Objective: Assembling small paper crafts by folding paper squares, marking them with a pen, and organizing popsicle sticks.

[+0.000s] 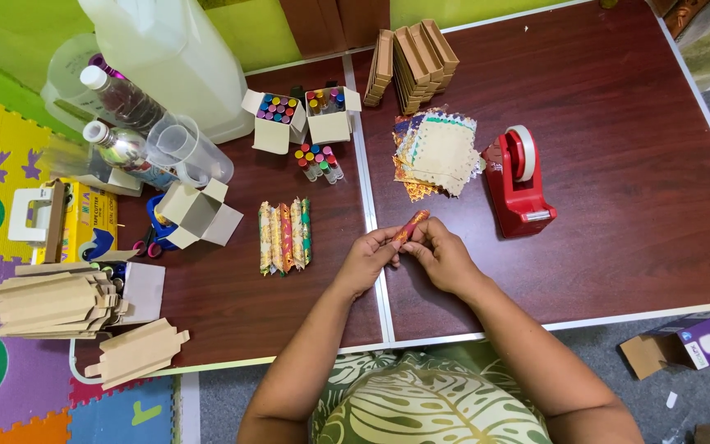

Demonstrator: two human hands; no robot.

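On the left of the worktop (618,164), four finished paper-wrapped rolls (284,237) lie side by side. Just right of them the left hand (369,259) and right hand (440,255) meet over the worktop's centre seam, both clamped by the fingertips on a small orange-patterned wrapped roll (410,227) that sticks up between them. The paper could spring loose if either pinch slackens, since no tape shows on it. The red tape dispenser (519,185) stands near, beyond the paper squares (437,152).
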